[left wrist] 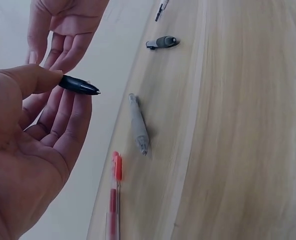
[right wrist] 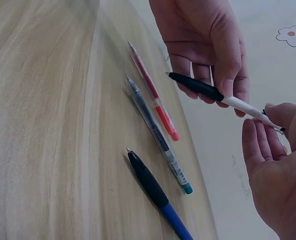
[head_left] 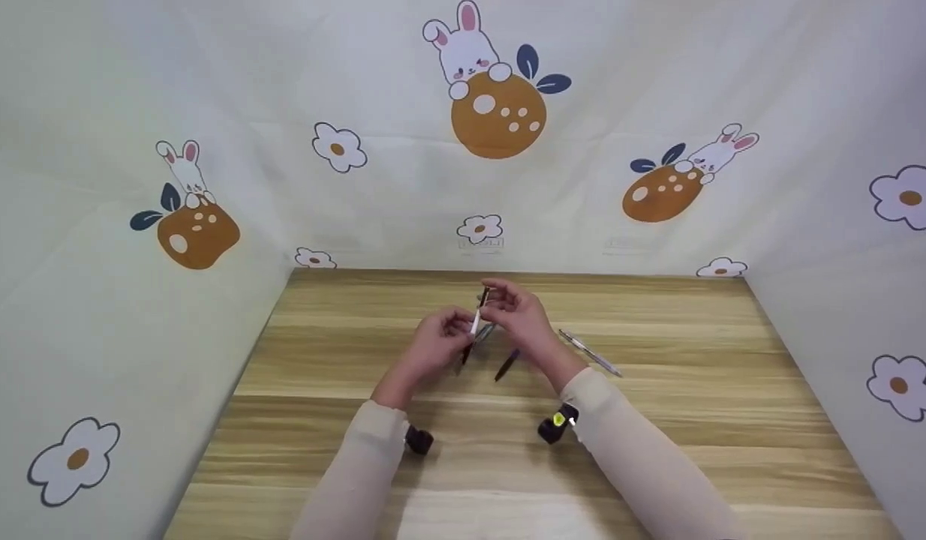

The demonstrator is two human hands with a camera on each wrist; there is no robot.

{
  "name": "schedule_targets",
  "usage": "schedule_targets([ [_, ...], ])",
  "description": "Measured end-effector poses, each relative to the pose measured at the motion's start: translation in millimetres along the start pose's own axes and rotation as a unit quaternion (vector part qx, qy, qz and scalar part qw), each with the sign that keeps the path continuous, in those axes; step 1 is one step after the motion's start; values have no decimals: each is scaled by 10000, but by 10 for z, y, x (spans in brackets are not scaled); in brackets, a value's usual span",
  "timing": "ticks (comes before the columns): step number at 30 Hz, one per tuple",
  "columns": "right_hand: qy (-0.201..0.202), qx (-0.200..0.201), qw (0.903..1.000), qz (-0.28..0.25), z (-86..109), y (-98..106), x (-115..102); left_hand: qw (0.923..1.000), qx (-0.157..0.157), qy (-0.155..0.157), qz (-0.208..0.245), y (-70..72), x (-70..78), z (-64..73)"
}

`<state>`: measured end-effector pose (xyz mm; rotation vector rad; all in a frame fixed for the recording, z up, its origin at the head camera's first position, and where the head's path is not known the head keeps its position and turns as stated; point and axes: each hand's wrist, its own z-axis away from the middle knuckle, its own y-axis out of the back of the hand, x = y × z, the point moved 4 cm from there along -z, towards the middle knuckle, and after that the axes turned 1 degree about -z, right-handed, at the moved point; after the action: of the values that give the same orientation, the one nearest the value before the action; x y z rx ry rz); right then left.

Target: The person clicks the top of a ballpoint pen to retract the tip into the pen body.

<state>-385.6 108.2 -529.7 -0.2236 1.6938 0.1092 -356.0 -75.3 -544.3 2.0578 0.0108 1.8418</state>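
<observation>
Carefully held aloft between two hands, a white pen (head_left: pixel 475 324) with a black grip hangs above the wood-grain bench (head_left: pixel 733 420). Seen from the head, its long axis runs away from the person on a slant, the far end leaning slightly right and the writing tip pointing back toward the sleeves. The left hand (head_left: pixel 433 345) is nearer that tip, the right hand (head_left: pixel 519 313) nearer the clip end, so the pen lies right of one set of fingers and left of the other. The left thumb and fingers pinch it where grip meets barrel; the right thumb and fingers close on the clip end, leaving white barrel exposed between. Below, on the bench, a red pen (right wrist: pixel 150 86), a clear pen (right wrist: pixel 158 134) and a blue pen (right wrist: pixel 158 192) lie roughly side by side in the right wrist view.
</observation>
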Motion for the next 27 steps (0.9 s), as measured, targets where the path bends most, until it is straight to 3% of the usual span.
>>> schedule_targets([
  [20, 213, 84, 9997, 16, 117, 164, -189, 9984, -86, -243, 495, -259, 104, -74],
  [27, 220, 122, 9996, 116, 160, 244, -221, 9981, -120, -201, 574, -349, 145, -88],
])
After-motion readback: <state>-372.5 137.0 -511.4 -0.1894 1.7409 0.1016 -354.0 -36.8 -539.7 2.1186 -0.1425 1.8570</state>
